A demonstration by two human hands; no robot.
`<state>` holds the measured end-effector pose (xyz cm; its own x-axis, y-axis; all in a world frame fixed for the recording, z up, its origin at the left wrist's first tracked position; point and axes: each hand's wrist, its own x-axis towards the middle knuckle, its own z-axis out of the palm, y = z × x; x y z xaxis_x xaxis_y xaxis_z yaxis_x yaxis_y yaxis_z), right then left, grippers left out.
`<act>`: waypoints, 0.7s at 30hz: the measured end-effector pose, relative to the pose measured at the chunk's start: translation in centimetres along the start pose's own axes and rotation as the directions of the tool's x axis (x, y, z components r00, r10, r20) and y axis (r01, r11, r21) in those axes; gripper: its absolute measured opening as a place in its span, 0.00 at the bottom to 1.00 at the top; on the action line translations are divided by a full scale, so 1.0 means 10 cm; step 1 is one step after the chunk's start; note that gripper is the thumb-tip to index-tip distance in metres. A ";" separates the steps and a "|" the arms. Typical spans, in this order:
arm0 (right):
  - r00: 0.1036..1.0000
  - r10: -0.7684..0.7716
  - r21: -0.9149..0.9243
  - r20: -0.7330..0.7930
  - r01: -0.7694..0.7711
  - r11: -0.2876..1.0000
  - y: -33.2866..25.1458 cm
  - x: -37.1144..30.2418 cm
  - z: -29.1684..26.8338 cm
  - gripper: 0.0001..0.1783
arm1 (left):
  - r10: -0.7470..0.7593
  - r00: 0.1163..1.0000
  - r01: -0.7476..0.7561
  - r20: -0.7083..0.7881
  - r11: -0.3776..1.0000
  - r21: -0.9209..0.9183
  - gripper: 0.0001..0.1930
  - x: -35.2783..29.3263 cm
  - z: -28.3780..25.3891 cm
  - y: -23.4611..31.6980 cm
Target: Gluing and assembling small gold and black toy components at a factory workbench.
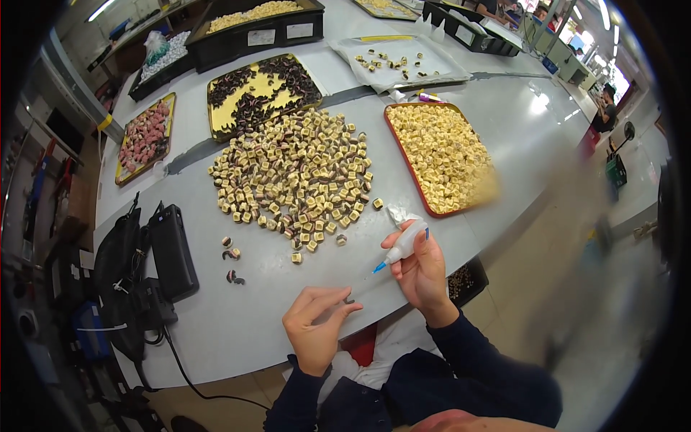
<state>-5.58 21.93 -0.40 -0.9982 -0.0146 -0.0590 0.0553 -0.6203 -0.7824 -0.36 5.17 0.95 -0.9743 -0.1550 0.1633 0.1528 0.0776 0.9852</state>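
Note:
My right hand (pixel 421 270) is wrapped round a small white squeeze bottle (pixel 408 241) with a thin blue needle tip, which slants down to the left. Left of that tip, my left hand (pixel 317 320) pinches a small dark curved piece (pixel 350 300) between thumb and fingertips, mostly hidden by them. Both hands are above the near edge of the grey table (pixel 245 324). Beyond them spreads a large heap of small cream-and-dark blocks (pixel 295 180). A crumpled white tissue (pixel 402 214) lies just behind the bottle.
A red-rimmed tray (pixel 414 176) of cream pieces stands at right. Farther back are a yellow tray (pixel 245 93) of dark curved pieces, a tray of pink pieces (pixel 147 137) and a paper-lined tray (pixel 446 61). At left lie a black device (pixel 173 248) and cables.

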 end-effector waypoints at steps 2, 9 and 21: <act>0.999 -0.024 -0.014 0.029 0.024 1.000 0.03 0.02 -0.03 0.21 | -0.017 1.000 0.017 -0.002 1.000 -0.007 0.15 0.01 0.00 -0.05; 0.998 -0.047 -0.088 0.044 0.051 0.995 0.00 0.02 0.00 0.19 | -0.001 1.000 0.001 0.001 0.999 -0.046 0.14 0.07 0.02 -0.07; 0.982 -0.020 -0.216 0.187 0.061 0.974 0.01 0.00 -0.01 0.23 | 0.014 0.999 -0.014 0.039 1.000 -0.013 0.14 0.04 -0.01 -0.11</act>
<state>-5.54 21.92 -0.51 -0.9861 -0.1486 0.0740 -0.0019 -0.4356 -0.9002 -0.85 4.90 -0.05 -0.9777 -0.1157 0.1752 0.1683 0.0669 0.9835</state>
